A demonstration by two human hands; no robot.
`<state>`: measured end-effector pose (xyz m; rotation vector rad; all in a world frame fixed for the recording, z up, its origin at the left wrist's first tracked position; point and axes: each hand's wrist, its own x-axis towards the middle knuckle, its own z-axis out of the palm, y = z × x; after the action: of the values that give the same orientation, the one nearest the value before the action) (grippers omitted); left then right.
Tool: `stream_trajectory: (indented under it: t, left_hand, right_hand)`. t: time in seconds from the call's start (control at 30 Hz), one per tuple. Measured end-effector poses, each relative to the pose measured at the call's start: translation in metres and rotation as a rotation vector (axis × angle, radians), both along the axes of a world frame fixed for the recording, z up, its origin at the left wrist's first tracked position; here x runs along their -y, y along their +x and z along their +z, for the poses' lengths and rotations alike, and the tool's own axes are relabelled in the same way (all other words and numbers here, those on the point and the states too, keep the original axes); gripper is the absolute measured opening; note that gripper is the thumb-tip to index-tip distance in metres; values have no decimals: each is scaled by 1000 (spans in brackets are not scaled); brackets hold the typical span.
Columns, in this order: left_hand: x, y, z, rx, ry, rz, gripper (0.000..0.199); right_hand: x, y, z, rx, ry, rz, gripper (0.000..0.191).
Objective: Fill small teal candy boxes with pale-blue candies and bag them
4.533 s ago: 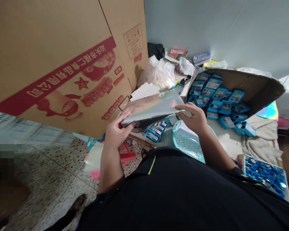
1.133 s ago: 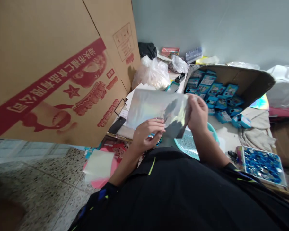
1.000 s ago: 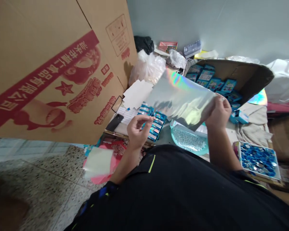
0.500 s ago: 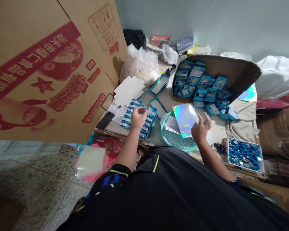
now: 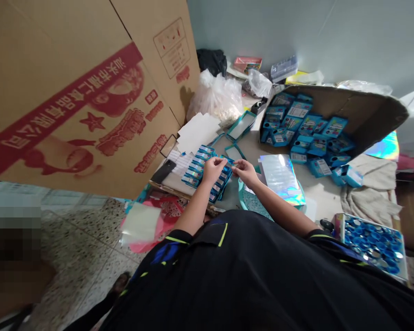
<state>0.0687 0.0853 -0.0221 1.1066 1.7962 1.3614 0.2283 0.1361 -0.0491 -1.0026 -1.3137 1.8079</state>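
Observation:
My left hand (image 5: 214,169) is closed in a pinch over the rows of small blue boxes (image 5: 218,187); what its fingertips hold is too small to name. Close to its right, my right hand (image 5: 244,172) is pinched above the same boxes, with its fingertips hiding whatever they grip. Another group of blue boxes (image 5: 194,169) stands to the left of my left hand. A shiny holographic sheet (image 5: 279,177) lies over the turquoise basket (image 5: 250,202), partly below my right forearm.
A large cardboard box (image 5: 158,59) rises at the left. An open carton (image 5: 369,105) of blue packages lies at the back right. A tray of blue round pieces (image 5: 374,241) sits at the right. A phone (image 5: 164,171) lies left. Part of a person (image 5: 17,262) shows at lower left.
My right hand has moved left from the holographic sheet to beside my left hand, its fingers now pinched. The whole view has shifted, and part of a person now shows at the lower left.

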Motion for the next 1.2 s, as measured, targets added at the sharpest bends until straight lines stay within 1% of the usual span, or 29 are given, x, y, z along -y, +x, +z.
stream_trajectory:
  t: [0.07,0.17,0.27,0.43,0.53,0.63,0.67,0.7,0.8,0.87,0.93,0.97,1.03,1.07,1.1,1.13,1.17,1.2]
  left_hand:
    - [0,-3,0,-167,-30,1,18]
    - [0,-7,-2,-445,-33,-47,11]
    - [-1,-11,-7,-594,-37,-63,11]
    - [-2,-13,-14,-624,-59,-73,13]
    - [0,-12,-18,-558,-47,-41,3]
    - [0,-14,-23,-406,-75,31,40]
    - [-1,-15,-25,-371,-85,41,48]
    - [-3,-17,-26,-359,-85,40,51]
    - [-7,-21,-27,-425,-43,20,44]
    - [-7,-22,-24,-480,16,31,38]
    - [-3,-22,-16,-540,138,39,32]
    - [0,-21,-12,-574,223,31,29]
    - [8,-18,-2,-615,386,-27,26]
    - [13,-15,1,-618,435,-66,26]
    - [17,-12,5,-616,467,-99,28]
    - [21,-7,7,-609,483,-136,29]
    - [24,0,9,-599,486,-177,30]
    - [25,7,11,-589,480,-225,31]
  right_hand:
    - [0,-1,-9,-68,-28,4,56]
    - [1,-5,-24,-159,-101,27,64]
    - [2,-8,-34,-182,-139,24,66]
    - [6,-11,-40,-227,-204,24,63]
    - [14,-14,-43,-239,-265,7,64]
    - [23,-21,-47,-218,-324,-18,69]
    - [26,-25,-48,-203,-336,-21,70]
    - [30,-28,-48,-187,-344,-21,71]
    - [38,-35,-44,-132,-327,-37,67]
    - [39,-28,-37,-92,-283,-85,58]
    - [35,-4,-27,-39,-191,-188,45]
    - [31,15,-21,0,-124,-264,37]
    - [23,66,-11,94,21,-459,25]
    - [21,95,-8,191,102,-564,21]
    - [20,123,-6,324,172,-665,21]
    - [20,149,-7,518,229,-744,27]
    - [21,172,-10,717,248,-793,37]
    - [24,191,-15,903,236,-806,48]
